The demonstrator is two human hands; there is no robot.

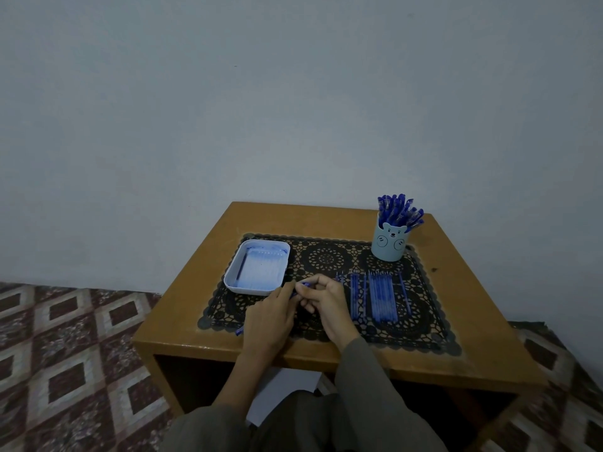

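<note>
At the far left, the patterned floor (65,353) of brown and cream diamonds is running up to a plain pale wall (293,109). A small wooden table (456,288) is standing against that wall, and a dark lace mat (329,256) is covering most of its top. On the mat's left side a white tray (248,290) is lying with pale, clear tubes (261,269) inside it.

Just near of the tray, the left hand (269,318) is curling its fingers round a blue pen (299,286). The pen is lying low over the mat on a slant, its long axis running from near-left to far-right, with one end poking out at the left hand's near-left side. The right hand (326,303) is meeting the left and pinching the pen's far-right end between thumb and fingertips.

To the right, a row of blue pen parts (380,298) is lying side by side on the mat, each pointing near to far. At the far right corner of the mat a light blue cup (390,246), bearing a drawn bear face, is standing upright and holding a bunch of blue pens (399,210). Any print on the pens is too small to read.
</note>
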